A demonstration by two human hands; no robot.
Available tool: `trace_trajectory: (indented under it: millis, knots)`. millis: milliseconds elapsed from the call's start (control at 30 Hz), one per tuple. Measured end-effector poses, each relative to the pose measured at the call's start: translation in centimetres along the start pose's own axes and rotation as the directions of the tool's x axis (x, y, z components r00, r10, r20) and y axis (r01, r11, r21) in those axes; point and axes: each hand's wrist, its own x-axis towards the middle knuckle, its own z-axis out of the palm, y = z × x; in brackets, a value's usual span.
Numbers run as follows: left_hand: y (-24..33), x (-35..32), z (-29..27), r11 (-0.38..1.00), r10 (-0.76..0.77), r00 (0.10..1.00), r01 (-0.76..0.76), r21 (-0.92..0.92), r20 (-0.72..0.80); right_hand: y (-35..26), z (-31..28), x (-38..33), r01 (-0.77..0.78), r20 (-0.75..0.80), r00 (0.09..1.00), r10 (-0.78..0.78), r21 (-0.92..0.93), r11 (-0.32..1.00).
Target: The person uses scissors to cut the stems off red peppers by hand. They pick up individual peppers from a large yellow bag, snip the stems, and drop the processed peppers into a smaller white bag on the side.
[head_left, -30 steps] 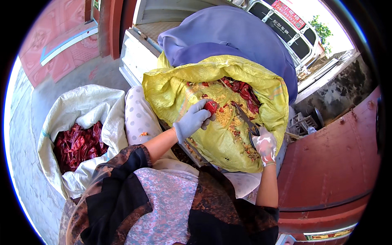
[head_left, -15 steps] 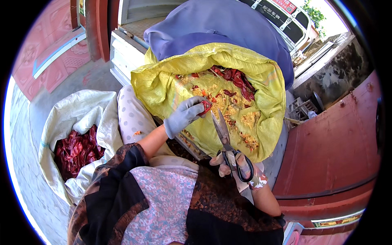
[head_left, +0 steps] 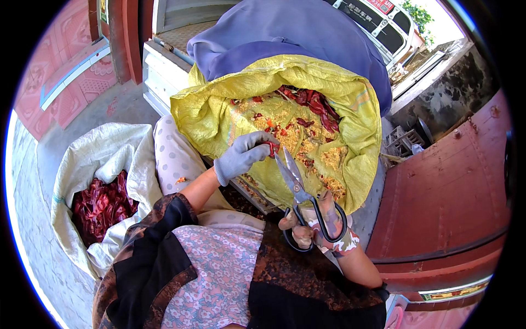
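Observation:
My left hand (head_left: 245, 156), in a grey glove, pinches a dried red chili (head_left: 272, 148) over the near side of a yellow woven sack (head_left: 219, 104). My right hand (head_left: 315, 222), in a patterned glove, grips black-handled scissors (head_left: 297, 189) with a thumb and fingers through the loops. Their blades stand parted, tips just below and right of the chili. Inside the yellow sack lie yellow seeds (head_left: 332, 158), small red scraps and a heap of dried red chilies (head_left: 318, 107) at the back.
To the left, a white woven sack (head_left: 137, 143) holds dark red dried chilies (head_left: 104, 205). Blue-purple cloth (head_left: 296, 27) lies behind the yellow sack. A red metal panel (head_left: 444, 192) stands on the right, and a vehicle (head_left: 378, 24) at the back.
The scissors' handles have spread and the blades have opened wider. The blade tips have shifted left toward the chili, while my left hand has moved slightly left and down.

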Motion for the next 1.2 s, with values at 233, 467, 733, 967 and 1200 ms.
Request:
trace_trajectory:
  millis: [233,467,733,967,1200]
  knots:
    - [-0.8,0.4,-0.1,0.986,0.095,0.995,-0.096,0.137,0.021,0.5,0.1,-0.2,0.053,0.041,0.998,-0.057,0.088,0.995]
    - [-0.6,0.7,0.3,0.997,0.082,0.997,-0.082,0.015,0.017,0.5,-0.7,0.5,0.091,-0.016,0.996,-0.090,0.088,0.992]
    - [0.6,0.3,1.1,0.947,-0.133,0.991,0.116,-0.298,-0.035,1.2,-2.7,1.5,0.050,0.218,0.971,-0.094,0.201,0.978]
    - [-0.1,0.3,1.9,0.848,-0.165,0.983,0.101,-0.520,-0.077,3.9,-3.1,3.5,0.221,0.143,0.950,-0.279,0.327,0.919]
    - [-0.3,1.1,3.3,0.592,-0.058,0.998,0.052,-0.804,0.022,7.3,-3.3,6.2,0.217,0.077,0.953,-0.294,0.505,0.835]
